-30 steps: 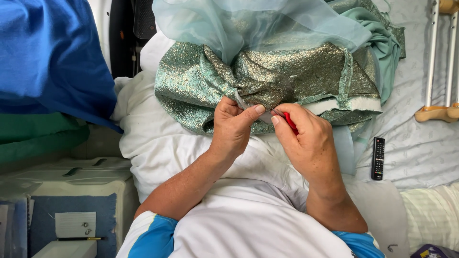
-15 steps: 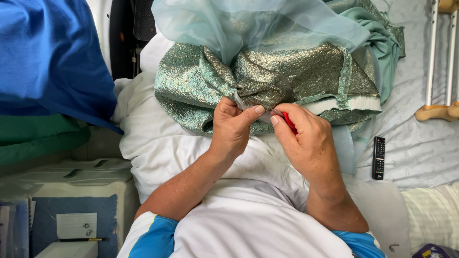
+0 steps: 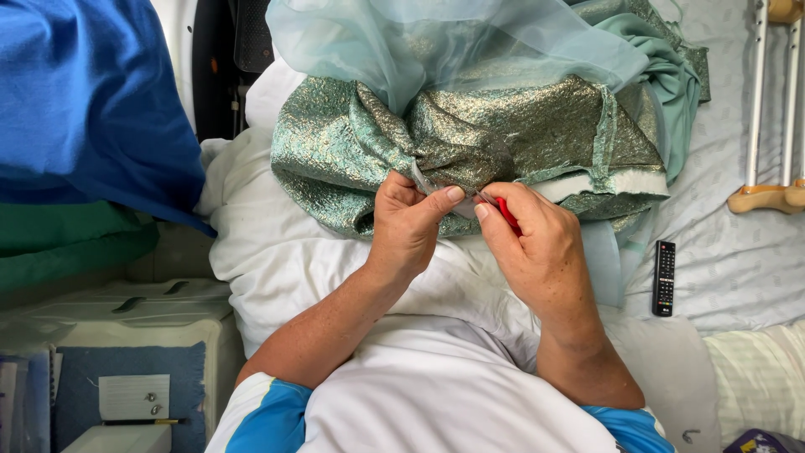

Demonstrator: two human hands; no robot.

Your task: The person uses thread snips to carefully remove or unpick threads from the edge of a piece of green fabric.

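Starting at the far left, a heap of bright blue cloth (image 3: 80, 101) lies over a folded dark green cloth (image 3: 67, 247), and below them sits a pale plastic storage box (image 3: 126, 315) with a blue pad and a small white card on its lid. Just right of these, a rumpled white sheet (image 3: 277, 252) spreads across the person's lap, and on it rests the shiny green-and-gold brocade fabric (image 3: 503, 134), bunched in folds in the upper middle of the view, with a sheer pale aqua tulle layer (image 3: 470, 42) draped over its top. The left hand (image 3: 407, 226) sits at the lower edge of the brocade, its thumb and fingers pressed together, pinching a fold of the cloth along with a thin pale strip at the seam. Right beside it, almost touching, the right hand (image 3: 537, 252) is closed around a small red-handled tool (image 3: 507, 216), whose thin metal tip points at the pinched seam between the two hands; what kind of tool it is cannot be told, as the fingers hide most of it. Both forearms come up from a white shirt with blue and yellow sleeves. Farther right, a black remote control (image 3: 664, 277) lies on a pale grey patterned bedcover (image 3: 729, 252), well apart from the hands, and a pair of metal crutches with tan grips (image 3: 767, 151) rests along the right edge.
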